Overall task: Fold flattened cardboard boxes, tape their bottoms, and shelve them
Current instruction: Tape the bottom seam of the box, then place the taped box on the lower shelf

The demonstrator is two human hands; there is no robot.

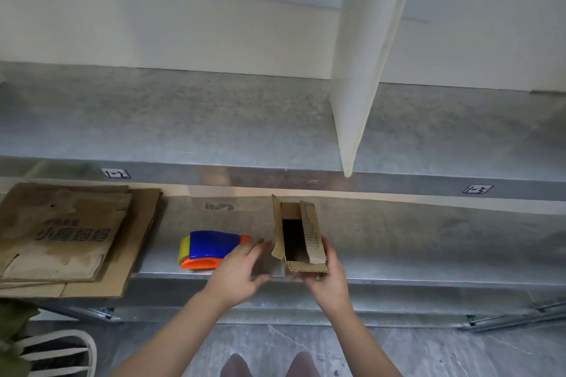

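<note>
At the bottom of the frame I see two pale shoe tips (269, 366) on the grey marbled floor (444, 352), with a white slatted chair (66, 352) in the lower left corner. Both bare forearms reach up from there toward the lower metal shelf (428, 254). The right hand (329, 280) holds the small brown corrugated cardboard box (298, 239) at its near end, fingers (307, 279) curled under it and the thumb lying up its right side. The box is at the front edge of the lower shelf, just right of centre, its top flaps standing up and its dark inside facing me; I cannot tell whether it rests on the shelf or is carried. The left hand (237, 272) is spread and holds nothing, its straight fingers (255, 249) just beside the box's left flap; whether they touch it I cannot tell. Just left of that hand, a blue and orange tape dispenser (213, 249) with a yellowish roll lies on the shelf. Further left, a stack of flattened brown cardboard boxes (67, 239) with dark printed characters overhangs the shelf's front edge. Above runs the front edge of the upper metal shelf (275, 128), carrying two small blue-bordered labels (115, 174). A white upright panel (364, 70) stands on that upper shelf right of centre, against the pale wall (153, 9) at the top of the frame.
</note>
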